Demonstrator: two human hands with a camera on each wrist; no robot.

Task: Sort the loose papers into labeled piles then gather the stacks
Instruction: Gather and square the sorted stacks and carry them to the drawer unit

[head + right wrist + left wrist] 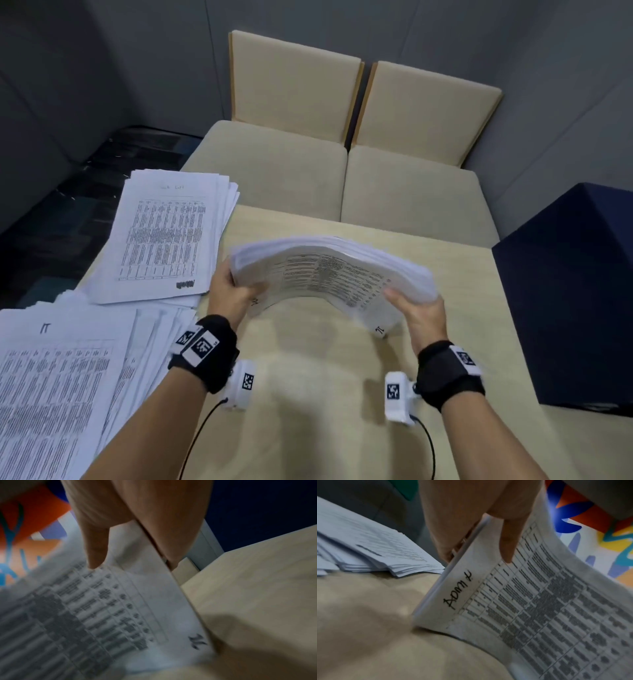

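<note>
The left hand [230,289] and right hand [419,308] are clamping opposite ends of a stack of papers [329,270], bowing it above the desk [308,394]. Fingers are pinching each end, thumbs underneath. Loosening either grip is likely to let inner sheets slide out and scatter toward the piles at the desk's left edge [161,236].

The papers [329,270] are white, printed with grey-black tables; one sheet carries black handwriting [458,590]. The bench [308,394] is pale beige with faint wood grain. The seat cushions [342,178] are cream. A box [575,308] is dark navy. The wrist bands [448,373] are black, with white tags in black-and-white squares.
</note>
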